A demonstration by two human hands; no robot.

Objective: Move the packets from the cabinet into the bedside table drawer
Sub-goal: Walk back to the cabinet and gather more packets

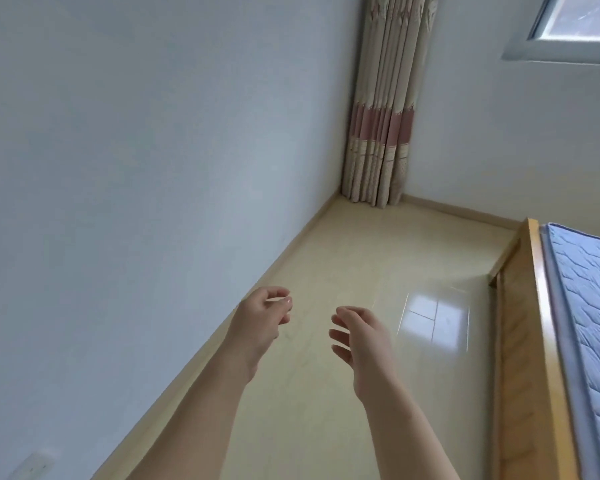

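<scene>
Both my arms reach forward over a glossy cream floor. My left hand (262,318) hangs in the air with loosely curled fingers and holds nothing. A little to its right, my right hand (359,336) is also empty, its fingers relaxed and slightly spread. No packets, cabinet or bedside table drawer show in this view.
A white wall (136,168) runs along the left, with a wall socket (32,465) low down. A beige and pink curtain (383,109) hangs in the far corner beside a window (575,19). At the right stands a wooden bed frame (527,341) with a blue quilted mattress (589,306).
</scene>
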